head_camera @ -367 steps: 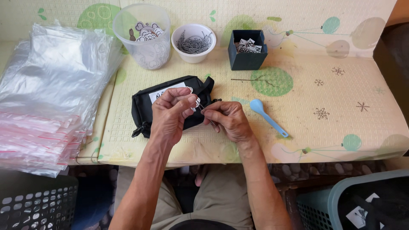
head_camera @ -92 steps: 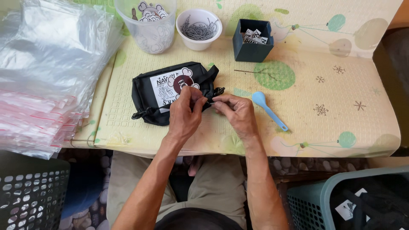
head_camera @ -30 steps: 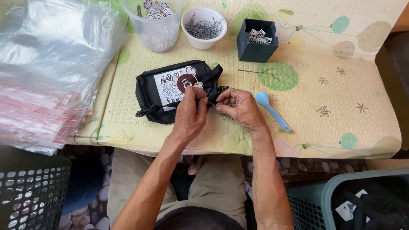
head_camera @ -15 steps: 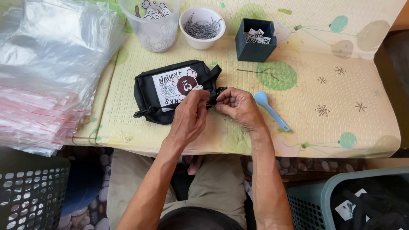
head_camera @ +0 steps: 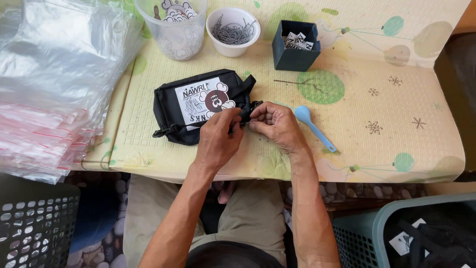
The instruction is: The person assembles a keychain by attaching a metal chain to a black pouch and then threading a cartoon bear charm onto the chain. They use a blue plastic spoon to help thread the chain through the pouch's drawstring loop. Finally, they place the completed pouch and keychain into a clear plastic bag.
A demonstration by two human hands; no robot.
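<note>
A small black pouch (head_camera: 171,111) with a white printed label lies flat on the pale patterned mat (head_camera: 396,149). My left hand (head_camera: 218,141) pinches the pouch's right end, where a black clip or zipper pull sits. My right hand (head_camera: 277,124) meets it from the right, fingertips pinched on the same small black part. What is held between the fingertips is too small to make out.
A light blue spoon (head_camera: 313,126) lies just right of my right hand. At the back stand a clear tub of printed tags (head_camera: 176,30), a white bowl of small metal chains (head_camera: 233,31) and a dark box of cards (head_camera: 295,45). Clear plastic bags (head_camera: 49,89) pile at left. Baskets (head_camera: 391,233) flank my knees.
Over twelve seconds the pouch has been turned label side up. In the last second both hands stay pinched at its right end, with only slight camera shift.
</note>
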